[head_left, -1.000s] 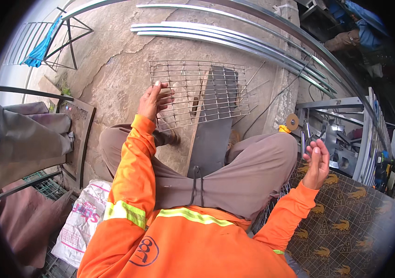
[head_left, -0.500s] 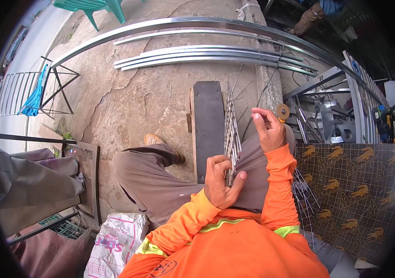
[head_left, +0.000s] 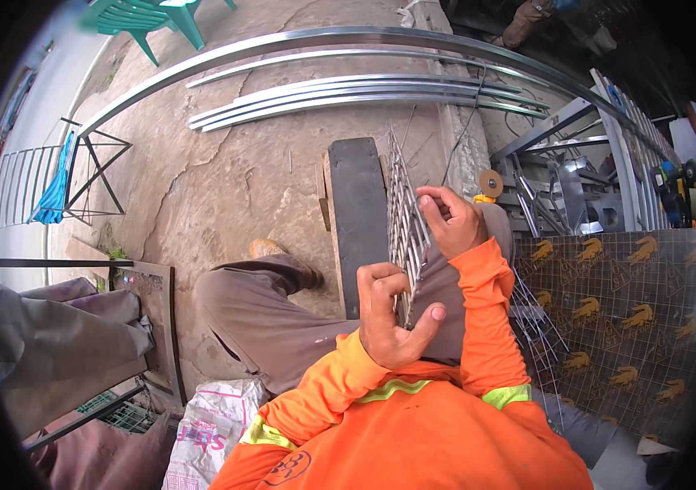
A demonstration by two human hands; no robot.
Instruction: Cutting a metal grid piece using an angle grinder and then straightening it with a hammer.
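A narrow lattice of thin metal rods (head_left: 401,220) stands edge-up over my lap, running away from me. At its near end my left hand (head_left: 387,314) grips it with curled fingers, the thumb reaching out to the right. My right hand (head_left: 454,222) is beside the lattice's right face, farther from me. Its thumb and forefinger are brought together; whatever may lie between them is too small to make out. Just left of the lattice is a long dark-topped wooden block (head_left: 356,212), partly overlapped by the rods.
Long silver metal tubes (head_left: 348,88) lie across the floor beyond the block. A grinder with a tan disc (head_left: 491,183) is by my right knee. On the right are a patterned dark board (head_left: 609,318) and more loose rods (head_left: 540,339). A white printed sack (head_left: 209,433) rests at lower left.
My right hand has come left and slightly nearer, up to the lattice. The lattice has turned so more of its face shows. My left hand keeps its grip.
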